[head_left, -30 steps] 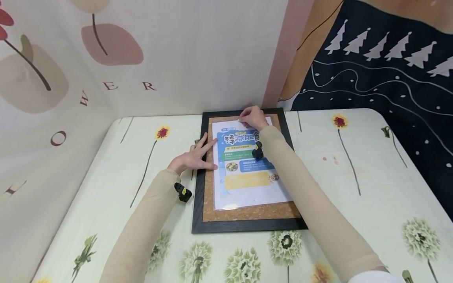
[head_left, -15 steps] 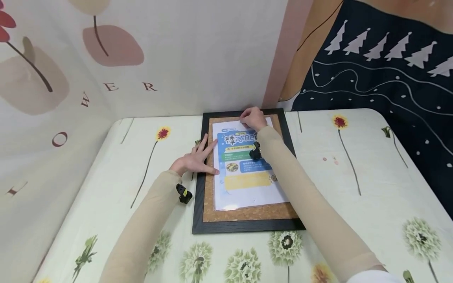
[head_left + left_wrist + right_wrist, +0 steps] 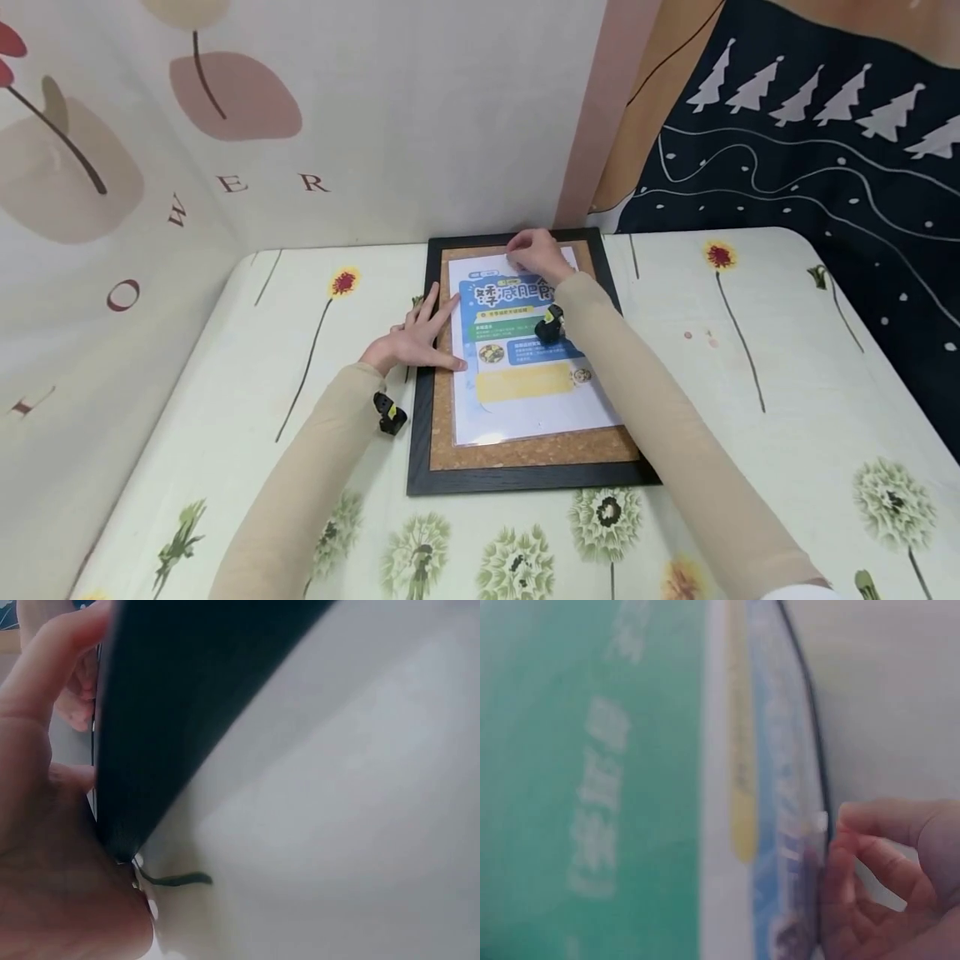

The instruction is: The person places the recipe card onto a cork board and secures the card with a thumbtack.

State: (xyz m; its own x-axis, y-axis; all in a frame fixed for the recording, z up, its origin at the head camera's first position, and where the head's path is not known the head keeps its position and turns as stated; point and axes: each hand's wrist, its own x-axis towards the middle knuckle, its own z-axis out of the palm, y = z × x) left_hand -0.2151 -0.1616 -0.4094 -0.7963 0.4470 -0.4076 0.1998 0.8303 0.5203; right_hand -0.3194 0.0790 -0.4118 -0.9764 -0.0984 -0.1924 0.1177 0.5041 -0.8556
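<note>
A laminated poster (image 3: 498, 417) in blue, green and yellow lies on a cork board (image 3: 525, 454) with a black frame (image 3: 532, 478). My left hand (image 3: 412, 340) rests with spread fingers across the frame's left side, its fingertips on the poster's left edge. At the poster's top edge my right hand (image 3: 538, 252) pinches a small whitish push pin (image 3: 822, 822) between thumb and fingertip; the fingers hide most of it. Near the poster's bottom edge sits a tiny clear dot, too small to tell. The black frame side (image 3: 172, 697) fills much of the left wrist view.
The board lies on a table with a flowered cloth (image 3: 240, 400). A pale printed curtain (image 3: 412, 125) hangs directly behind its far edge. To the right hangs a dark cloth (image 3: 795, 158) with white trees. A small black camera sits on each wrist.
My right hand stays at the poster's top edge, its wrist shifting slightly left and then back right. The left hand barely shifts. Board and poster stay in place.
</note>
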